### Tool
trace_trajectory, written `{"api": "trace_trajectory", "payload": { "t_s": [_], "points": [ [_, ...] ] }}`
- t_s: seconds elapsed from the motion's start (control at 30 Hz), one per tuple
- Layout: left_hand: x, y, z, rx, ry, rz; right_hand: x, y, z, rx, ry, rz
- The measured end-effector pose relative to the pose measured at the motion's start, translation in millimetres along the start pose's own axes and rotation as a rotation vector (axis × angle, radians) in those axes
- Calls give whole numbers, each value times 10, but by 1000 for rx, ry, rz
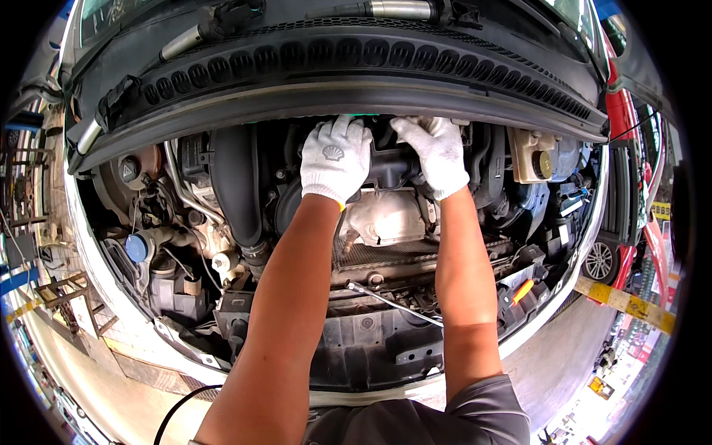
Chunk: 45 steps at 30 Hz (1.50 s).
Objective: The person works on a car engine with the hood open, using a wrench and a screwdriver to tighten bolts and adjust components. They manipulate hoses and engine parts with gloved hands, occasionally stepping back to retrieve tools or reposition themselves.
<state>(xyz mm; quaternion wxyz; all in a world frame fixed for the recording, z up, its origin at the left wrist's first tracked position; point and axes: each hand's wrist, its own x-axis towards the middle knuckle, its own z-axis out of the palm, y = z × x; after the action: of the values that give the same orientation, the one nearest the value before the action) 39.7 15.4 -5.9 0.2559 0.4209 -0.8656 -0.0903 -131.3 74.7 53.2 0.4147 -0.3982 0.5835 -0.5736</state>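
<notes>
Both my hands wear white knit gloves and reach to the back of an open engine bay, just under the front edge of the black cowl panel (356,98). My left hand (335,157) is back-up, its fingers bent over engine parts beside a black housing (389,169). What lies under its fingertips is hidden. To the right of that housing, my right hand (434,152) has its fingers curled and its thumb side turned toward the left hand. Anything within its grasp is too shaded to make out. A silvery heat shield (386,215) sits below and between my wrists.
A long silver hand tool (393,300) lies across the front of the bay, partly behind my right forearm. An orange-handled screwdriver (523,291) rests at the right. A thick black duct (237,182) stands left; a cream reservoir (526,156) stands right. Metal wiper-linkage parts (400,9) lie above the cowl.
</notes>
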Motion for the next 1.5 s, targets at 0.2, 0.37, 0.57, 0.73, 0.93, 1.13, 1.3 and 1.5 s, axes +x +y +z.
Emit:
{"api": "trace_trajectory", "payload": {
  "t_s": [0.2,0.37,0.57,0.73,0.93,1.13,1.3,1.5],
  "points": [
    [14,23,24,6,3,14,81,272,41,-368,7,6],
    [3,-32,11,15,16,32,94,313,149,-795,117,-213],
    [16,-24,-23,-25,-1,19,-63,204,140,-719,201,-226],
    [39,-23,-7,-52,-14,18,-367,312,131,-368,233,-332],
    [14,-41,-93,-140,83,133,-549,-109,113,-115,283,-186],
    [-23,53,-220,-123,-7,443,-963,52,268,380,188,-199],
    [238,-60,-251,-186,-233,531,-1242,-331,362,82,263,-222],
    [342,-417,36,137,136,256,-1363,-850,246,-198,189,-386]
  ]
}}
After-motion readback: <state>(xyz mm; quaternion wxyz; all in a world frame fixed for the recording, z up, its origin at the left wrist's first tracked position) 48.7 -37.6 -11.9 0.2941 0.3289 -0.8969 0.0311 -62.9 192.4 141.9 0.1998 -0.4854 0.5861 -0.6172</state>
